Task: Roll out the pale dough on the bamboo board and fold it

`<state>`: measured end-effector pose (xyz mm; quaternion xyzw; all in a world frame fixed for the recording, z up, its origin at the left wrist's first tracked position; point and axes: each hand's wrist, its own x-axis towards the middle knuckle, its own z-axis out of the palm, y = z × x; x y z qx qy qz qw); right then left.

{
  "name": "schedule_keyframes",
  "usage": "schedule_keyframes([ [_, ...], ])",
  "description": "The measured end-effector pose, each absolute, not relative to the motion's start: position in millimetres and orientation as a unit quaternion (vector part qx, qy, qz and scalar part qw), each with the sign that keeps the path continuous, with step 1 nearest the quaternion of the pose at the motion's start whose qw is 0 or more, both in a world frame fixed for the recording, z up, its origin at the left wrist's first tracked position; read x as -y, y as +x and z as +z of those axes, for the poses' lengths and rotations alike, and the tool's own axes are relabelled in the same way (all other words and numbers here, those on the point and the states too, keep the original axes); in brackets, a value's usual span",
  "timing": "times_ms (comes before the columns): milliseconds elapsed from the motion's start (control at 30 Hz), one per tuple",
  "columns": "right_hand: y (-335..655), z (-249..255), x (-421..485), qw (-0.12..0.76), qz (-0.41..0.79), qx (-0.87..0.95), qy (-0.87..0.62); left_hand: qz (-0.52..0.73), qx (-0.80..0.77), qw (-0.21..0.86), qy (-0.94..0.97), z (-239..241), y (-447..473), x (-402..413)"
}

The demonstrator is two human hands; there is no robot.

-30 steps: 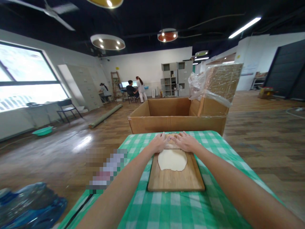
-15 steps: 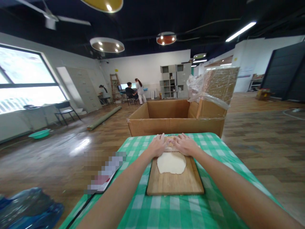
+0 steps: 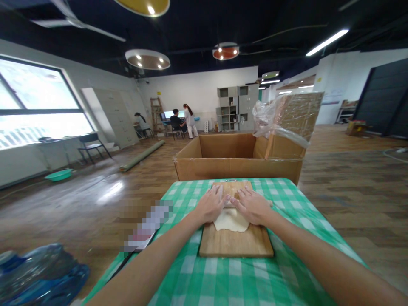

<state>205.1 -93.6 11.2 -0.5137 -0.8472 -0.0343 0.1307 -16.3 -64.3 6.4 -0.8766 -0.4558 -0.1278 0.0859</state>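
2 palms flat, grip open: L hand (image 3: 210, 206), R hand (image 3: 253, 207) on dough (image 3: 231, 222), long axis L-R, atop board (image 3: 236, 243).

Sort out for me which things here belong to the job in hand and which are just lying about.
In hand:
left hand and right hand, both flat on the dough
wooden board under the dough
checked tablecloth under the board

Lying about:
cardboard box beyond the table
blue plastic bundle
green basin
rolled mat
chair

Dough (image 3: 231, 222) far part under left hand (image 3: 210, 206), right hand (image 3: 253, 206) — patch (image 3: 148, 225) pixelated.
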Motion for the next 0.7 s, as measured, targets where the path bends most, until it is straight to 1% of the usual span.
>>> schedule_keyframes([
  [100, 203, 1, 118, 0.153, -0.032, 0.836, -0.526, -0.125, 0.463, 0.05, -0.876, 10, -21, 86],
  [200, 201, -6, 146, 0.171, -0.052, 0.837, -0.517, -0.116, 0.445, 0.038, -0.887, 10, -26, 103],
  [333, 203, -4, 164, 0.175, -0.055, 0.833, -0.521, -0.108, 0.432, 0.023, -0.895, 14, -29, 107],
  [533, 221, 0, 141, 0.146, -0.012, 0.845, -0.514, -0.117, 0.423, 0.014, -0.898, 13, -24, 84],
  [700, 238, -7, 107, 0.114, -0.068, 0.88, -0.455, -0.146, 0.415, 0.043, -0.897, 10, -15, 62],
])
